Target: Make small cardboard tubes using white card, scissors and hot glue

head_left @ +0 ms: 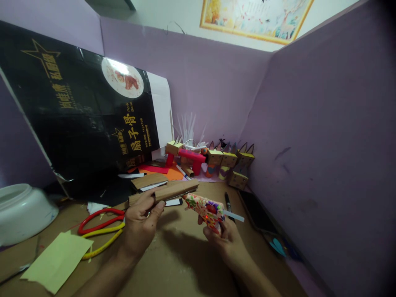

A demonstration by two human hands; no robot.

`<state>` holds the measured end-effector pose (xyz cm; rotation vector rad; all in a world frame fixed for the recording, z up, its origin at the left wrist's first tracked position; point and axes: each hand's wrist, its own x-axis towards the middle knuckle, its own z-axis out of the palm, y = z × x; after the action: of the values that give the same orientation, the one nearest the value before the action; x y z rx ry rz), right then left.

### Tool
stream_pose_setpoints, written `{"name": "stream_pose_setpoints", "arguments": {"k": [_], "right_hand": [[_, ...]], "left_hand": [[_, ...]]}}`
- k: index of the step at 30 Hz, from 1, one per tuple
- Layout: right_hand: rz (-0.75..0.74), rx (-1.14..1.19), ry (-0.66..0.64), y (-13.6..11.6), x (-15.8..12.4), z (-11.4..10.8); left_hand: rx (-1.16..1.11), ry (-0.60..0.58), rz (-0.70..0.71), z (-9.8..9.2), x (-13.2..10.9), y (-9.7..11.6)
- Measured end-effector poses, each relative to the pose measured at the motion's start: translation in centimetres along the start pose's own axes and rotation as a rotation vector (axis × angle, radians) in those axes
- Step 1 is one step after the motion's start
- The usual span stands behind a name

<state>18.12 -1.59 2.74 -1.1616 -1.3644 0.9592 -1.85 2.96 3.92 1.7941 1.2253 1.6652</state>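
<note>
My left hand (pixel 144 220) is closed on a folded strip of brown cardboard (pixel 177 191), held above the table and pointing to the right. In my right hand (pixel 224 239) is a hot glue gun (pixel 206 208) with a flowered cover and a small red light. A translucent glue stick (pixel 234 215) juts from its back end. The gun's nozzle is close to the cardboard's lower edge; whether they touch I cannot tell. Left of my left hand lie scissors (pixel 102 222) with red and yellow handles.
Yellow paper (pixel 58 260) and a white pot (pixel 23 212) are at the left. A black printed carton (pixel 77 111) leans behind. Several small cardboard animal heads (pixel 229 159) stand at the back, near a black pen (pixel 228 201) and a dark phone-like slab (pixel 258 212).
</note>
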Motion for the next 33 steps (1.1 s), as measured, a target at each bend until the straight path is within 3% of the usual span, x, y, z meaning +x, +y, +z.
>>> {"name": "stream_pose_setpoints", "arguments": {"k": [7, 14, 33], "right_hand": [[-0.056, -0.001, 0.051, 0.1, 0.3, -0.4], [-0.022, 0.039, 0.121, 0.5, 0.7, -1.4], [0.027, 0.018, 0.102, 1.5, 1.2, -2.0]], "left_hand": [[-0.062, -0.016, -0.087, -0.1, 0.2, -0.2], [-0.055, 0.02, -0.06, -0.2, 0.3, -0.3], [-0.009, 0.031, -0.067, -0.3, 0.4, -0.4]]}}
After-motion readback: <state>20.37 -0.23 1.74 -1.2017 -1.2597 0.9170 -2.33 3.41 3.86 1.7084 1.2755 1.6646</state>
